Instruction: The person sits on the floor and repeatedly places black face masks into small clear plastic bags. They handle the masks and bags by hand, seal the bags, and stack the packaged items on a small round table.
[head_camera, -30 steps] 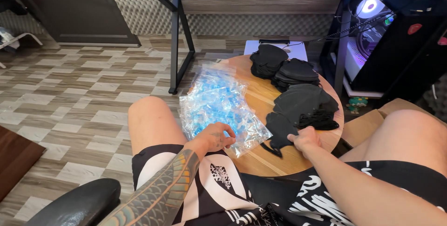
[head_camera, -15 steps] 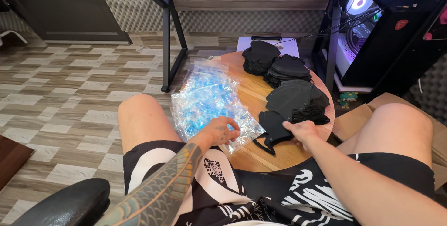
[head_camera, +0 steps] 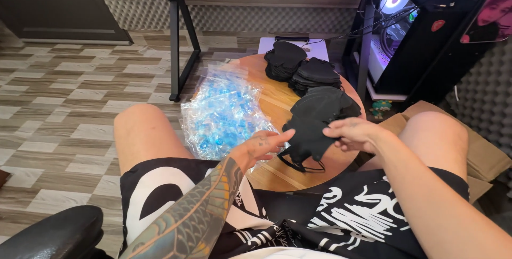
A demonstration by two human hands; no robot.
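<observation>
A black face mask (head_camera: 305,140) hangs a little above the round wooden table (head_camera: 277,99), its ear loops dangling. My right hand (head_camera: 353,132) pinches its right edge. My left hand (head_camera: 262,146) reaches toward its left edge with fingers spread, fingertips touching or almost touching the mask. Under the left hand lies a heap of clear plastic bags with blue print (head_camera: 223,114). Behind the held mask sits a loose pile of black masks (head_camera: 325,104). Two neater stacks of black masks (head_camera: 286,59) (head_camera: 317,73) stand farther back.
A black metal desk leg (head_camera: 175,35) stands on the tiled floor to the left of the table. A lit computer case (head_camera: 421,35) stands at the right. A cardboard box (head_camera: 480,152) lies beside my right knee. A black chair armrest (head_camera: 53,235) is at bottom left.
My right hand has lifted one black mask off the loose pile toward me. My left hand has left the plastic bags and moved right toward the mask.
</observation>
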